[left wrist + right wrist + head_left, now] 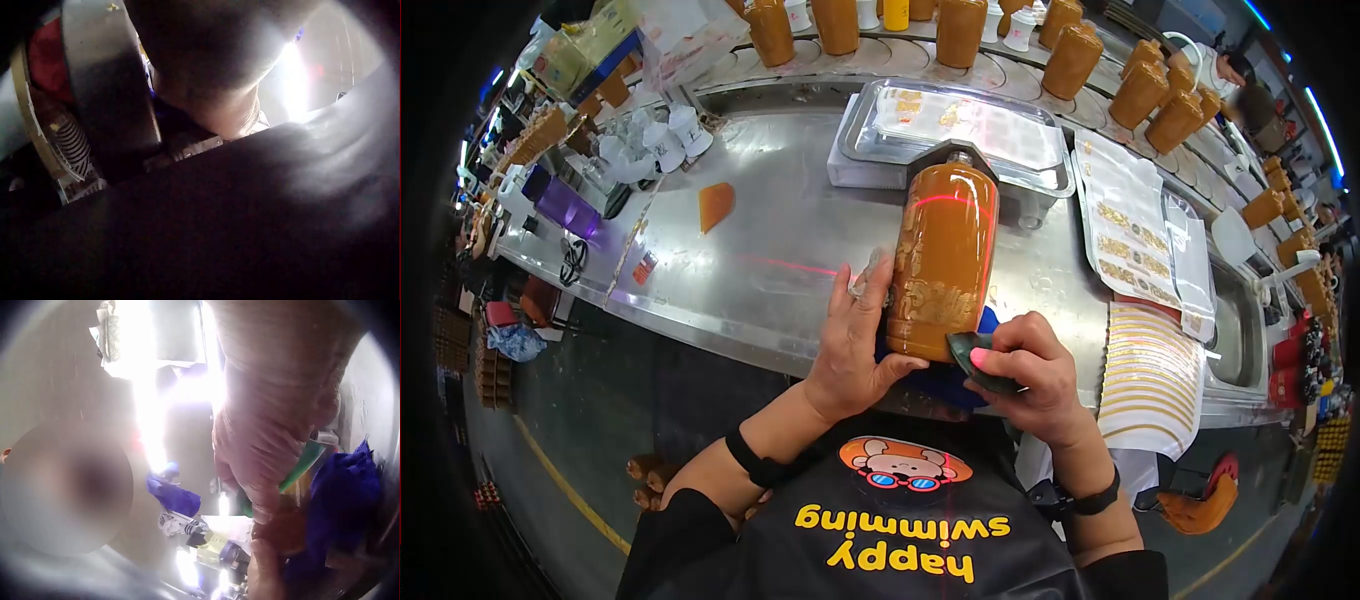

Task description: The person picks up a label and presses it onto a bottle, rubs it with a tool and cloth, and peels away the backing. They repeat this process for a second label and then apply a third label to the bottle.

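Note:
A caramel-brown bottle with raised gold decoration lies tilted in front of the person, its neck at a dark angular bracket. Along the bottle's left side rests the left hand, fingers extended and thumb near the base. The right hand pinches a dark green scraper-like pad against the bottle's lower right edge. In the right wrist view, green of the pad shows beside the right hand. Blue cloth lies under the bottle. Mostly wrist and dark clothing fill the left wrist view.
Metal trays with decal sheets stand behind the bottle. More gold-patterned sheets and a gold-striped sheet lie at right. An amber piece and a purple bottle are at left. Brown bottles line the conveyor.

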Demonstrator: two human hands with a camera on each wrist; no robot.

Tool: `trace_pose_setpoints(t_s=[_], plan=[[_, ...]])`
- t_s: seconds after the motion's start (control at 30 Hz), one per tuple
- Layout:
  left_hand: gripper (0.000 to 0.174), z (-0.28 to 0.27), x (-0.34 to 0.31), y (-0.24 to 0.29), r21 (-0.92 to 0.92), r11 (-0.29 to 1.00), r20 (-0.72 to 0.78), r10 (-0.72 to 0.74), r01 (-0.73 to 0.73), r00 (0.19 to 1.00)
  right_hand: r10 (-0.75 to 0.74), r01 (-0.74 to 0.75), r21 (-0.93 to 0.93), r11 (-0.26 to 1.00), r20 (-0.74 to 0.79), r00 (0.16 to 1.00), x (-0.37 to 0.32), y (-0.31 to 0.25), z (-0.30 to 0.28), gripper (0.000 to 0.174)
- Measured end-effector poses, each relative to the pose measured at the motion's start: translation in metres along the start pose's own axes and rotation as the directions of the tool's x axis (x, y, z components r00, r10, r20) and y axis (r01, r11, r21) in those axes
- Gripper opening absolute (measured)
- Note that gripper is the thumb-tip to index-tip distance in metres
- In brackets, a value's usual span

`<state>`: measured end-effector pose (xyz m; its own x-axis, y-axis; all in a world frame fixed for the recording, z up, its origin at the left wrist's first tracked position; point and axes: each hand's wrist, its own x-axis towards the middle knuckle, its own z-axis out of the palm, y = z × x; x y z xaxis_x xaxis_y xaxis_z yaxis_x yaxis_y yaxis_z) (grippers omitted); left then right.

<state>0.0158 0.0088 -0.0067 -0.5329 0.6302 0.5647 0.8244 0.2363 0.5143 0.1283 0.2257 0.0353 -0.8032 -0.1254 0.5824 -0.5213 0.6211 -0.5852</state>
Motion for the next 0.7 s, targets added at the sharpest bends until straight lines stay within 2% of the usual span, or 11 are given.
trace_pose_setpoints(t_s=[0.17, 0.27, 0.3, 0.33, 0.4, 0.47, 0.5, 0.53, 0.6, 0.63, 0.7], plan=[[0.095, 0.000, -0.001, -0.001, -0.062, 0.998, 0.001, -0.017, 0.017, 1.000, 0.105, -0.111, 0.094, 0.989, 0.070, 0.992, 0.010, -0.003, -0.021, 0.029], [0.095, 0.000, -0.002, 0.002, -0.013, 0.996, 0.041, -0.086, 0.087, 0.995, 0.312, -0.341, 0.220, 0.914, 0.155, 0.937, 0.032, 0.001, -0.025, 0.022], [0.095, 0.000, -0.002, 0.001, -0.001, 0.996, 0.051, -0.085, 0.085, 0.995, 0.411, -0.406, 0.214, 0.888, 0.022, 0.911, 0.038, 0.010, -0.019, 0.018], [0.095, 0.000, -0.002, -0.001, 0.010, 0.996, 0.060, -0.085, 0.084, 0.995, 0.452, -0.422, 0.165, 0.891, -0.261, 0.853, 0.045, 0.017, -0.010, 0.016], [0.095, -0.002, 0.000, -0.003, 0.027, 0.996, 0.065, -0.083, 0.081, 0.994, 0.170, -0.240, -0.266, 0.934, -0.261, 0.950, 0.045, 0.020, -0.018, 0.016], [0.095, -0.001, -0.002, -0.002, 0.029, 0.996, 0.065, -0.090, 0.089, 0.994, 0.190, -0.196, 0.162, 0.967, 0.053, 0.980, 0.041, -0.003, -0.022, 0.016], [0.094, -0.001, -0.003, -0.002, 0.022, 0.995, 0.067, -0.094, 0.093, 0.993, 0.145, -0.165, 0.167, 0.972, 0.125, 0.981, 0.038, -0.001, -0.020, 0.016], [0.094, 0.000, -0.003, -0.003, 0.015, 0.995, 0.071, -0.095, 0.095, 0.993, 0.295, -0.288, 0.179, 0.941, -0.013, 0.955, 0.035, 0.005, -0.015, 0.016], [0.094, -0.001, -0.002, -0.003, 0.008, 0.996, 0.076, -0.091, 0.091, 0.993, 0.553, -0.496, 0.251, 0.831, -0.276, 0.786, 0.032, 0.018, -0.005, 0.016], [0.094, -0.002, 0.000, -0.002, 0.012, 0.996, 0.075, -0.087, 0.086, 0.993, 0.515, -0.484, 0.179, 0.857, -0.338, 0.788, 0.034, 0.016, -0.004, 0.016], [0.094, -0.003, 0.000, -0.001, 0.009, 0.996, 0.075, -0.091, 0.091, 0.993, 0.531, -0.447, 0.327, 0.833, -0.240, 0.813, 0.032, -0.003, 0.011, 0.016]])
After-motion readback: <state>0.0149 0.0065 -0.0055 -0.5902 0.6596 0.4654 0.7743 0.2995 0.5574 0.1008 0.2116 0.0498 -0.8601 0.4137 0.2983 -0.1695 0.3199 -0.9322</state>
